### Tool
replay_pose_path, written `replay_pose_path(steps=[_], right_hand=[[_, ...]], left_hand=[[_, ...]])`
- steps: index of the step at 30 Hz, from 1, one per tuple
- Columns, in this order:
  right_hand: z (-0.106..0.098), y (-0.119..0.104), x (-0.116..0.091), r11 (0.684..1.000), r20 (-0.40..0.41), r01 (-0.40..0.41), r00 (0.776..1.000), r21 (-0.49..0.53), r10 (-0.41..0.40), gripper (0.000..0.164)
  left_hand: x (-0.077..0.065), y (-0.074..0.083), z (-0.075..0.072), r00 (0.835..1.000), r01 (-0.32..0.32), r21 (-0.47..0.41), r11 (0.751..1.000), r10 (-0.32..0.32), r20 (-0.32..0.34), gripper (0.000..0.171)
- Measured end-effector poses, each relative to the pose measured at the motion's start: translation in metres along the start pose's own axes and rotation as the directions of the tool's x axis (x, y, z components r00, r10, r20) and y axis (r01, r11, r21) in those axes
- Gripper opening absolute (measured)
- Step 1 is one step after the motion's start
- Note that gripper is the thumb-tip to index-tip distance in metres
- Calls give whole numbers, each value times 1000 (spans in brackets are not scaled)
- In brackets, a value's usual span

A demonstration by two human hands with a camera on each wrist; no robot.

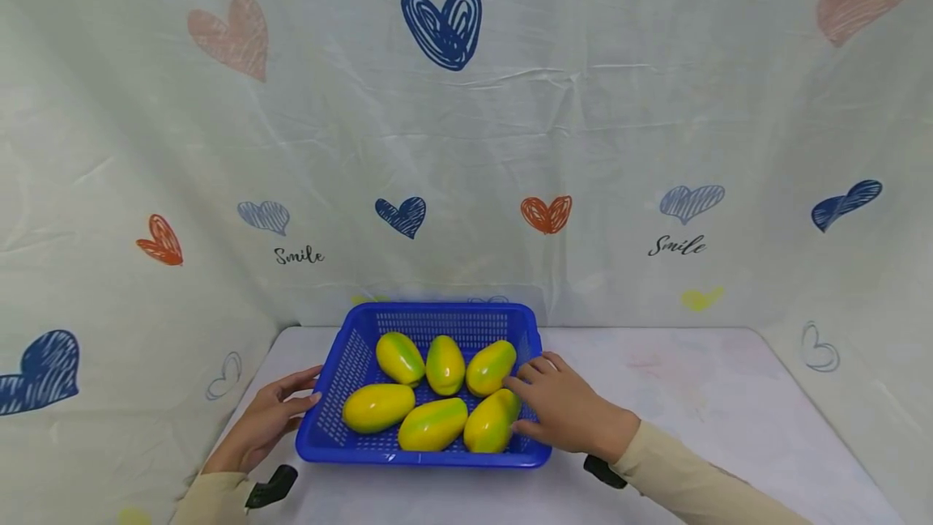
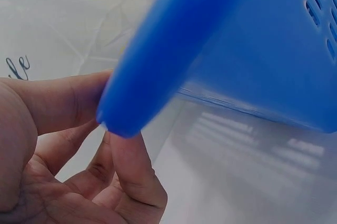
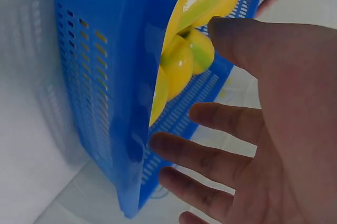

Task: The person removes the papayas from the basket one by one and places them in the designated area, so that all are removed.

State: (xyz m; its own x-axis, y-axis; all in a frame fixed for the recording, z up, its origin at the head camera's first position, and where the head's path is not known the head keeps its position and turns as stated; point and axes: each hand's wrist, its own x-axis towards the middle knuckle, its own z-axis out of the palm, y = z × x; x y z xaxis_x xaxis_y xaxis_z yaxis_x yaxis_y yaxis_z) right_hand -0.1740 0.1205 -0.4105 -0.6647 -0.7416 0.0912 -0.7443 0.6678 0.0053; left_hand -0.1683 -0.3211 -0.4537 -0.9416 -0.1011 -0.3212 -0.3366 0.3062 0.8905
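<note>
A blue plastic basket (image 1: pixel 423 458) with slotted walls stands on the table, holding several glossy yellow-green mangoes (image 1: pixel 433 426) in two rough rows. At its left side, my left hand (image 1: pixel 266 424) pinches the rim (image 2: pixel 152 61), thumb on one face and fingers on the other. My right hand (image 1: pixel 564 407) hovers over the right rim with its fingers spread and fairly straight. Its fingertips are close to the front right mango (image 1: pixel 490 425); whether they touch it I cannot tell. In the right wrist view, nothing lies within that hand's fingers (image 3: pixel 205 155).
A white table (image 1: pixel 678 411) runs out to both sides of the basket. Behind and beside it hangs a pale sheet (image 1: pixel 466 144) printed with hearts and the word "Smile". Dark wrist straps (image 1: pixel 271 487) sit on both arms.
</note>
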Motion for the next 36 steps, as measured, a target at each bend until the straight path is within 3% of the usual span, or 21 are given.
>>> replay_pose_path(steps=[10, 28, 36], right_hand=[[1, -11, 14, 999, 75, -1, 997, -44, 5, 54], [8, -29, 38, 990, 238, -104, 963, -100, 125, 58], [18, -33, 46, 992, 291, -128, 949, -6, 124, 62]], left_hand=[[0, 0, 2, 1000, 5, -3, 1000, -5, -11, 63], [0, -2, 3, 1000, 0, -25, 1000, 0, -14, 62], [-2, -2, 4, 1000, -2, -28, 1000, 2, -23, 62]])
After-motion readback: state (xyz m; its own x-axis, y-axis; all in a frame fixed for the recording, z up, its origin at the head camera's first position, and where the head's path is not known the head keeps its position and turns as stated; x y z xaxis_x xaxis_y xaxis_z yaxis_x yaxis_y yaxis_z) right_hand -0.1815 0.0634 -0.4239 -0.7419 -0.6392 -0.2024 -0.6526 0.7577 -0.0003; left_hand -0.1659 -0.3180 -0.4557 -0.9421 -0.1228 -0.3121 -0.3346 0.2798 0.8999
